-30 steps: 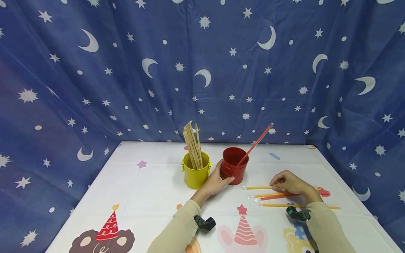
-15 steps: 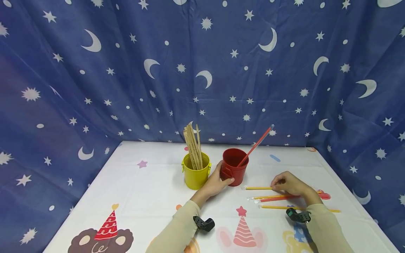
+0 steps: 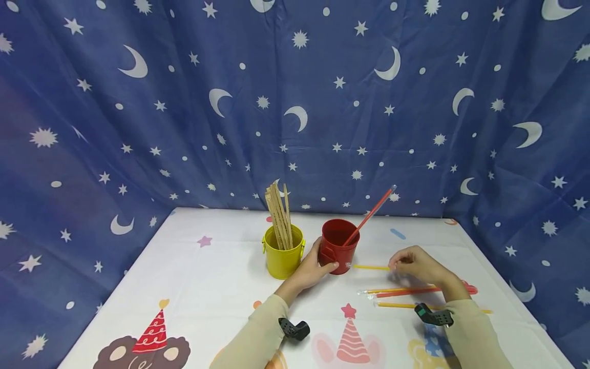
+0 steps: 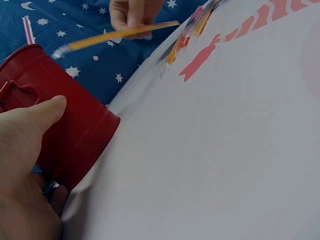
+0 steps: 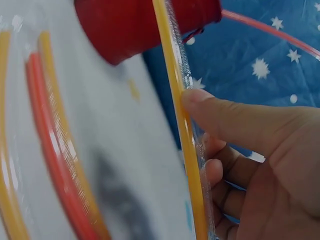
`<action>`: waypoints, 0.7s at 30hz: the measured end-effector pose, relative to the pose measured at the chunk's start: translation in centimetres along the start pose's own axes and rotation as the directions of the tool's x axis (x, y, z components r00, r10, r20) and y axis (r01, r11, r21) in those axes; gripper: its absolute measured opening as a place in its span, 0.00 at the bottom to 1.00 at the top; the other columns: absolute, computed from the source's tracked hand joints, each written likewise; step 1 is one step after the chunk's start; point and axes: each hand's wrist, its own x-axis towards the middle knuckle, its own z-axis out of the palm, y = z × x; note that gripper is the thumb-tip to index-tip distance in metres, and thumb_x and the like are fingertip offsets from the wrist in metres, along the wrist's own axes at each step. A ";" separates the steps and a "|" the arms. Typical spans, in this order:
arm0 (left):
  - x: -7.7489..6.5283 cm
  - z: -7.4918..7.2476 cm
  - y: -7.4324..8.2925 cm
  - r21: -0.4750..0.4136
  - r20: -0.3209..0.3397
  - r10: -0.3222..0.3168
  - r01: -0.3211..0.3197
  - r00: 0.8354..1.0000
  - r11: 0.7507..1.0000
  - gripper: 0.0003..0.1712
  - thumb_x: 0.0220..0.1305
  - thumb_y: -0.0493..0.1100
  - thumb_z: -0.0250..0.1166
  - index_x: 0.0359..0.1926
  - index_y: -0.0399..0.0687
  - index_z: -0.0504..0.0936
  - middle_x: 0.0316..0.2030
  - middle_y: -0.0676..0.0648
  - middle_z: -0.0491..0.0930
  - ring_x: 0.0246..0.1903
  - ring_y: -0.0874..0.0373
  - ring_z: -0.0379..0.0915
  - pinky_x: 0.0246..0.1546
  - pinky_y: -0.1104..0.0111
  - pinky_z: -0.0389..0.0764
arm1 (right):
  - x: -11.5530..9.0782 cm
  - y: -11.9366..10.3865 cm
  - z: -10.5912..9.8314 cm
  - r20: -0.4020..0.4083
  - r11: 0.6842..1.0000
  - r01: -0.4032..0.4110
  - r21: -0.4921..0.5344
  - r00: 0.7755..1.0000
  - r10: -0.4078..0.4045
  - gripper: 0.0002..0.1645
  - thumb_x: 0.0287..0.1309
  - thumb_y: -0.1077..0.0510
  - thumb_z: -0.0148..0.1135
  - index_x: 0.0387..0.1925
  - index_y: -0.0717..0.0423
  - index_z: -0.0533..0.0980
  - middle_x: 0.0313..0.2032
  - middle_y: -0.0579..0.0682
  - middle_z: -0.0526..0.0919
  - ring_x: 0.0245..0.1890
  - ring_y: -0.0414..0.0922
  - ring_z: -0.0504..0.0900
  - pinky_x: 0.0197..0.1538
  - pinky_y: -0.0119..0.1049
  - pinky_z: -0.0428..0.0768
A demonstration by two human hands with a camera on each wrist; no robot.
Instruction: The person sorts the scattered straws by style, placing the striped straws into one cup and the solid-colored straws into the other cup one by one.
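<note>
**Yellow straw point(image 3: 371, 267) in the right hand point(image 3: 417, 265), red bucket point(image 3: 346, 252) in the left hand point(image 3: 310, 270)!**

And here's the right hand, thumb and fingers clamped on that clear-wrapped yellow straw, holding it off the surface point(image 3: 221, 277)! It lies nearly level, its free end pointing towards the red bucket; the left wrist view shows a gap between that end and the rim.

Over on the other side, the left hand is wrapped around the red bucket, thumb across the front, fingers round the side. The bucket stands on the surface, mouth up, and inside it one red straw point(image 3: 371, 215) leans out to the right, its tip well above the rim.

Just beside, to the left, a yellow bucket point(image 3: 282, 264) carries a bunch of wooden sticks point(image 3: 278, 218), most of them tilted left. Below the right hand, red and yellow straws point(image 3: 400, 294) lie close together on the surface, and nearer the person there's another, a lower yellow straw point(image 3: 398, 305), passing under the black wrist device point(image 3: 434, 314). Behind it all, a blue curtain point(image 3: 295, 61) of moons and stars!
</note>
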 end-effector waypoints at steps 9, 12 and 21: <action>0.0 0.1 -0.2 -0.004 0.001 0.020 -0.020 1.000 1.000 0.49 0.68 0.46 0.65 0.80 0.48 0.47 0.77 0.43 0.59 0.76 0.47 0.58 0.79 0.50 0.59 | -0.5 -2.4 0.0 -0.111 0.995 0.057 0.080 0.993 -0.048 0.14 0.67 0.60 0.64 0.44 0.69 0.82 0.35 0.43 0.84 0.35 0.39 0.79 0.43 0.31 0.84; -0.1 0.0 0.0 0.002 0.001 0.021 -0.021 1.000 1.000 0.49 0.68 0.46 0.65 0.80 0.48 0.46 0.77 0.43 0.59 0.76 0.47 0.57 0.79 0.50 0.59 | -0.6 -3.1 0.0 -0.164 0.992 0.067 0.108 0.985 -0.048 0.15 0.67 0.58 0.64 0.45 0.68 0.82 0.35 0.38 0.85 0.37 0.39 0.81 0.42 0.29 0.82; -0.1 0.0 0.0 -0.006 -0.006 0.030 -0.030 1.000 1.000 0.49 0.68 0.45 0.66 0.80 0.45 0.47 0.76 0.41 0.61 0.76 0.45 0.59 0.78 0.48 0.60 | -1.1 -5.1 0.4 -0.327 0.895 0.257 0.365 0.935 -0.135 0.11 0.72 0.63 0.56 0.43 0.51 0.85 0.37 0.34 0.84 0.40 0.32 0.78 0.47 0.22 0.78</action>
